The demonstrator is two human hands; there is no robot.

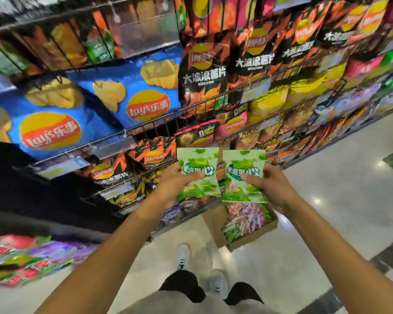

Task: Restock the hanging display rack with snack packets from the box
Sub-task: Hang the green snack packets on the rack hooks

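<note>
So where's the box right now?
Head view: the box sits on the floor at the foot of the rack, right of centre, just below the right hand and its green packet.

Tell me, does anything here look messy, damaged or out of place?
Nothing stands out. The left hand and the right hand each hold an intact green packet, left packet and right packet. The open cardboard box sits on the floor below them, its packets loosely piled but all inside. The chip bags sit in their wire racks.

Bright overhead light is mirrored as glare spots on the glossy floor (340, 200); frame edges are bent and blurred by wide-angle distortion
</note>
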